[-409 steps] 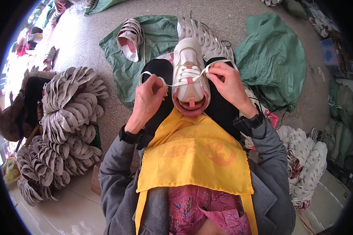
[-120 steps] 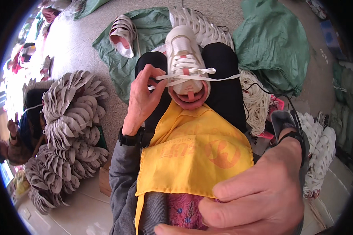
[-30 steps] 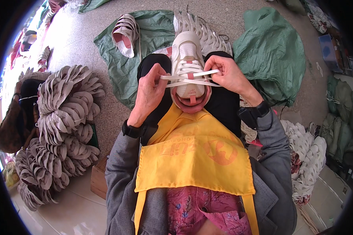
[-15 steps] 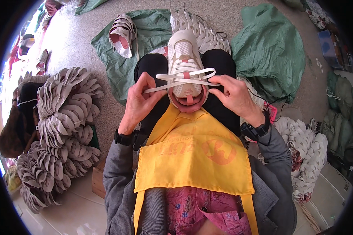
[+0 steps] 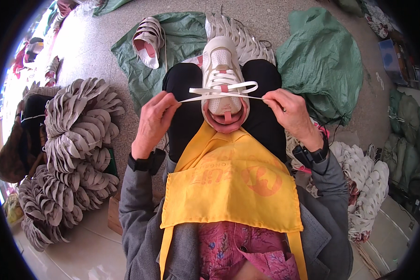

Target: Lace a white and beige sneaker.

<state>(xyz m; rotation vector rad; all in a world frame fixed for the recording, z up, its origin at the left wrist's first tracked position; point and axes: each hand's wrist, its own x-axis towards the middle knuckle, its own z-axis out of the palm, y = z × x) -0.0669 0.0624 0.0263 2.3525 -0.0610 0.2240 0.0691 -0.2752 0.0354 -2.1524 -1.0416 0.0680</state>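
A white and beige sneaker (image 5: 220, 60) with pink lining rests between my knees, toe pointing away from me. Its flat white shoelace (image 5: 210, 96) is crossed over the tongue, and one loop lies to the right above the crossing. My left hand (image 5: 156, 119) is closed, pinching one lace end out to the left of the shoe. On the other side my right hand (image 5: 291, 112) pinches the opposite end. Between both hands the lace stretches nearly straight across the shoe opening. A yellow apron (image 5: 228, 186) covers my lap just below the heel.
Grey shoe pieces (image 5: 81, 126) are heaped at the left. Beyond my knees, a pale shoe upper (image 5: 148, 42) lies on a green sheet (image 5: 184, 32), near a row of white uppers (image 5: 240, 39). A green sack (image 5: 319, 60) stands at right, above more bundled uppers (image 5: 368, 186).
Both hands have moved apart, left hand leftward and right hand rightward. The lace between them has drawn straighter and tighter over the shoe.
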